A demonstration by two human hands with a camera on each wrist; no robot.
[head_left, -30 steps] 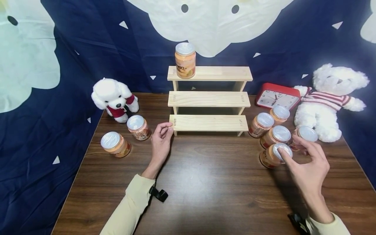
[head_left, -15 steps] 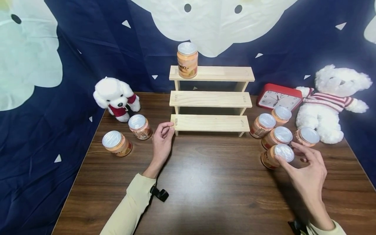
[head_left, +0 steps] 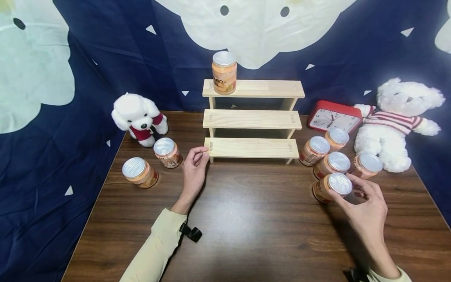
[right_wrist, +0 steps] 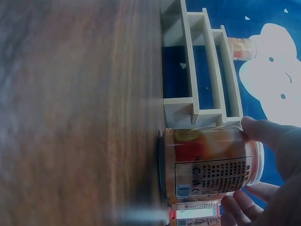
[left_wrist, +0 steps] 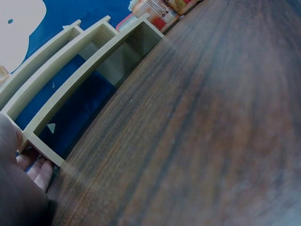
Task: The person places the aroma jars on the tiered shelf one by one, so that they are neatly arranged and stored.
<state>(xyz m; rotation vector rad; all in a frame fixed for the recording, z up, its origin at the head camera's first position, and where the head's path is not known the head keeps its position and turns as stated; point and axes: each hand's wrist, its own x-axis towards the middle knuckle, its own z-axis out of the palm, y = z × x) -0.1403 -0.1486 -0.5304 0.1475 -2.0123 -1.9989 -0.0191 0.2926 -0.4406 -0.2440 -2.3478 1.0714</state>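
Head cam bright, tbl point(head_left: 230, 219) glare, wrist cams dimmer, blurry, L-cam shelf point(left_wrist: 87, 69) bowed

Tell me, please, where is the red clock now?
In the head view, the red clock stands on the right, between the wooden rack and the white teddy bear, behind a silver-lidded jar.

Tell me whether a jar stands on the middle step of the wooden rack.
No, the only jar on the wooden rack stands on its top step, near the left end.
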